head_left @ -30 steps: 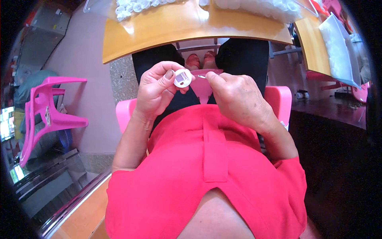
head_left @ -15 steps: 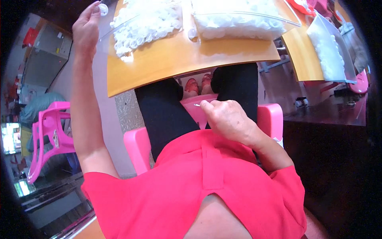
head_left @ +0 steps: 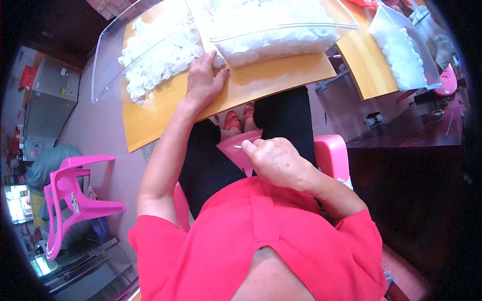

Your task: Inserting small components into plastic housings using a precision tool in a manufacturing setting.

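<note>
My left hand (head_left: 205, 83) rests over the table, between the left heap of small white round plastic pieces (head_left: 163, 65) and the right clear bin. Thumb and forefinger are apart, with a single white round piece (head_left: 218, 61) between their tips; no grip on it shows. My right hand (head_left: 278, 161) is closed in front of my waist, above my lap. From its thumb and forefinger sticks the thin pale tip of a small tool (head_left: 237, 146); the rest of it is hidden in the fist.
A clear plastic bin (head_left: 95, 80) surrounds the left heap. The right clear bin (head_left: 281, 54) is full of white pieces. Both are on the wooden table (head_left: 175, 108). Farther right, another clear bin (head_left: 401, 60) sits on a second board. A pink chair (head_left: 75, 200) stands at left.
My left hand has come from the far left, where it held a white round piece, to the table's middle; that piece is gone from it. The right hand stays closed over my lap.
</note>
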